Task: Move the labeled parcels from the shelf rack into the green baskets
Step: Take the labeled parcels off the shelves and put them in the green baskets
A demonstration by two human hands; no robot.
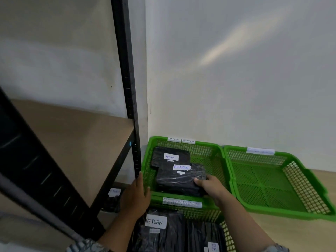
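A green basket (214, 157) labelled RETURN OVERDUE stands on the floor by the wall corner. Two black wrapped parcels lie in it, each with a white RETURN label. My right hand (211, 186) grips the right edge of the nearer parcel (178, 180), which rests partly over the farther parcel (169, 155). My left hand (138, 193) rests against the basket's left rim, fingers spread, beside the black post of the shelf rack (127, 70). On the rack's low shelf lies another labelled parcel (113, 197), half hidden.
A second green basket (309, 179) sits to the right, with a white label on its far rim. At the bottom edge a third green basket (227, 237) holds black parcels labelled RETURN. The rack's brown shelf board (72, 139) fills the left.
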